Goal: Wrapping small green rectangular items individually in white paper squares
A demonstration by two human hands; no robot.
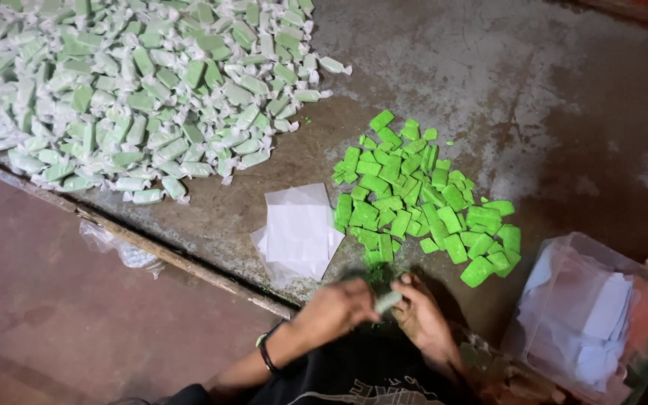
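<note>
Your left hand point(339, 306) and right hand point(423, 315) meet low in the view, around six o'clock, and both pinch a small pale-wrapped green sweet point(388, 301) between their fingertips, one hand at each end. It sits just above your lap, near the table edge. The hands are blurred, so how the fingers lie on the wrap is hard to make out.

Straight up from your hands, toward twelve o'clock, lies a loose pile of bright green unwrapped blocks point(421, 199) on the stained grey tabletop point(534, 97). Just at nine o'clock of that pile rests a small stack of white paper squares point(298, 229), close to your left hand. Up at ten to eleven o'clock spreads a big heap of finished pale green sweets in twisted white wrappers point(136, 90), cut off by the top and left edges.

At three to four o'clock of your hands sits a clear plastic bag of more white paper sheets point(590, 315), partly cut off at the right edge. A dark band point(266, 352) circles your left wrist. A crumpled clear plastic scrap point(118, 247) hangs below the table's edge at nine o'clock, over a reddish floor point(54, 315).
</note>
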